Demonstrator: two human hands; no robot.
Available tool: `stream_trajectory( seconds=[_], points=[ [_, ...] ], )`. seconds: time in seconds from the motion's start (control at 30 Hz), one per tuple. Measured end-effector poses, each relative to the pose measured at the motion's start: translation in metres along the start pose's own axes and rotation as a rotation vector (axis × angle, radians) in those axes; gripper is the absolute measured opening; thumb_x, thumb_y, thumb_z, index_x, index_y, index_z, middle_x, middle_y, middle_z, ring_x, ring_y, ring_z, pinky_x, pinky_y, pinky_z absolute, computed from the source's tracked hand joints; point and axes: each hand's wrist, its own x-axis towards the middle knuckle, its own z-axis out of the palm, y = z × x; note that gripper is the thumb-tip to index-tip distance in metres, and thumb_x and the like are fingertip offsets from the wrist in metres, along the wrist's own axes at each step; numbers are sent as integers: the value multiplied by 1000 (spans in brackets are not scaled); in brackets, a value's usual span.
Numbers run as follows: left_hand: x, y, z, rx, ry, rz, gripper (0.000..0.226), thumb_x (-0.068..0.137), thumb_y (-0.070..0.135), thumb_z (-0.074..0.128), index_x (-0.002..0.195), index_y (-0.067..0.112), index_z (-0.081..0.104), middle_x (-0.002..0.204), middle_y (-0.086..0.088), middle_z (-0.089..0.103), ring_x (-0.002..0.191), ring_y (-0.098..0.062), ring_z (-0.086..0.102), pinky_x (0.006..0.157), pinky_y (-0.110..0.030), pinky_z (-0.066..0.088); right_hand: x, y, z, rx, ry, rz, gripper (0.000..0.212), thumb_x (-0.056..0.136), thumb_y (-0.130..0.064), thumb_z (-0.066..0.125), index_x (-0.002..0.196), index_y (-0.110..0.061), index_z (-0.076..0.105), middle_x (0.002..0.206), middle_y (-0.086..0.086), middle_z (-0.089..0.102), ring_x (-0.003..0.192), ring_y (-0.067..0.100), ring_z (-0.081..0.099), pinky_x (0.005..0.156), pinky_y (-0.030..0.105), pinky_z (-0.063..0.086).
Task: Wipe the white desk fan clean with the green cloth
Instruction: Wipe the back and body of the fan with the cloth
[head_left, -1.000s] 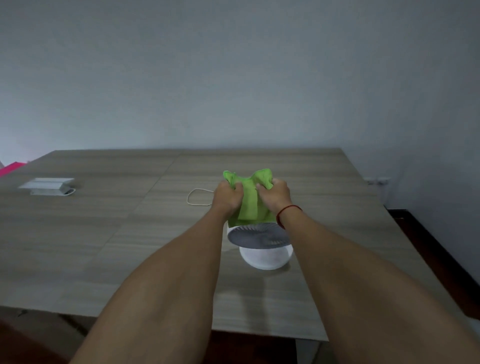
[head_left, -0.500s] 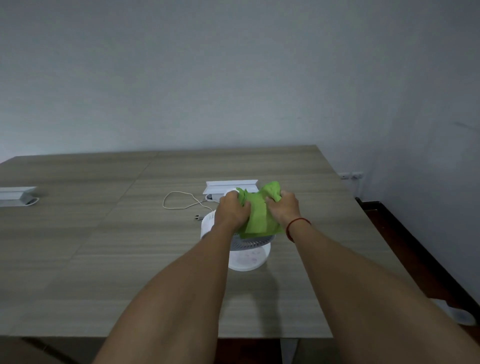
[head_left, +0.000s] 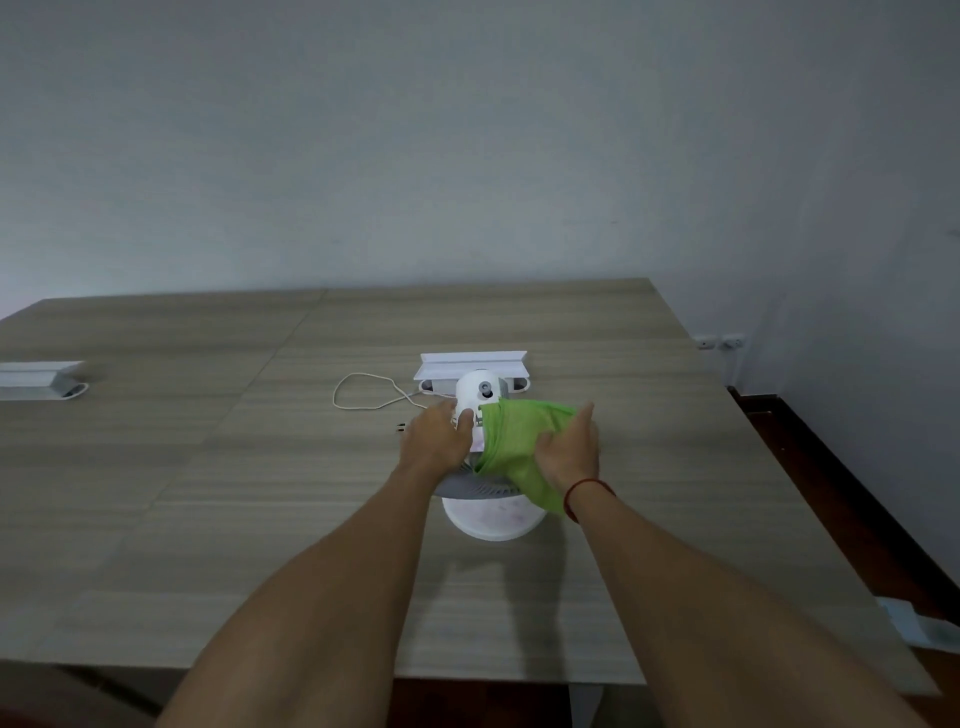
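The white desk fan (head_left: 480, 391) stands in the middle of the wooden table, its round base (head_left: 493, 519) towards me and its grey grille tilted under my hands. The green cloth (head_left: 511, 441) is draped over the right side of the fan's body. My right hand (head_left: 569, 449) lies flat on the cloth and presses it against the fan. My left hand (head_left: 436, 434) grips the fan's left side, thumb on the white housing. A red string circles my right wrist.
A white cable (head_left: 363, 395) loops left from the fan across the table (head_left: 208, 467). A white power box (head_left: 472, 364) sits just behind the fan, another one (head_left: 36, 379) at the far left. The right table edge drops to a dark floor; a wall stands behind.
Both hands held the bunched cloth above the fan; now the cloth is spread on the fan's right side under my right hand, and my left hand has moved onto the fan body.
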Motion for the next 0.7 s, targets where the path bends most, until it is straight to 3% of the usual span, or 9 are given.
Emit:
stream_trajectory(
  seconds=[0.1, 0.2, 0.3, 0.47, 0.63, 0.7],
  points=[
    [-1, -7, 4, -25, -44, 45, 53, 96, 46, 33, 130, 12, 53, 136, -14, 56, 127, -32, 51, 106, -44, 39, -3, -1, 5, -98, 13, -90, 69, 96, -33, 43, 152, -10, 11, 162, 12, 9, 149, 29, 12, 117, 47, 19],
    [1, -11, 5, 15, -43, 89, 64, 87, 54, 19, 122, 13, 53, 126, -11, 57, 120, -32, 53, 101, -47, 41, -5, -4, 14, -113, -84, -121, 71, 95, -51, 35, 153, -15, 14, 163, 8, 3, 151, 23, 4, 119, 46, 12],
    [-2, -9, 1, 64, -35, 132, 48, 97, 43, 27, 124, 12, 50, 132, -8, 54, 124, -28, 50, 104, -45, 35, -10, -3, 25, -117, -180, -134, 81, 92, -61, 33, 153, -17, 7, 164, 8, 0, 152, 22, 0, 123, 43, 5],
    [0, -15, 5, 81, -13, 190, 40, 102, 30, 28, 130, 7, 44, 141, -9, 48, 133, -27, 43, 107, -44, 28, -10, 4, 39, -138, -88, -168, 72, 96, -52, 33, 153, -14, 9, 163, 11, 4, 151, 25, 2, 123, 43, 5],
    [6, -17, 10, 90, -27, 159, 48, 100, 32, 29, 131, -2, 41, 142, -20, 44, 137, -32, 37, 110, -48, 32, -2, 7, 49, -11, 64, -195, 51, 100, -30, 28, 145, -6, 32, 159, 15, 22, 149, 26, 16, 121, 42, 12],
    [6, -18, 11, 86, -51, 162, 53, 100, 33, 28, 138, -3, 35, 149, -23, 36, 143, -32, 29, 115, -48, 28, 2, 11, 49, 81, 84, -175, 53, 97, -29, 24, 136, -1, 43, 153, 19, 34, 145, 29, 27, 119, 40, 20]
  ],
)
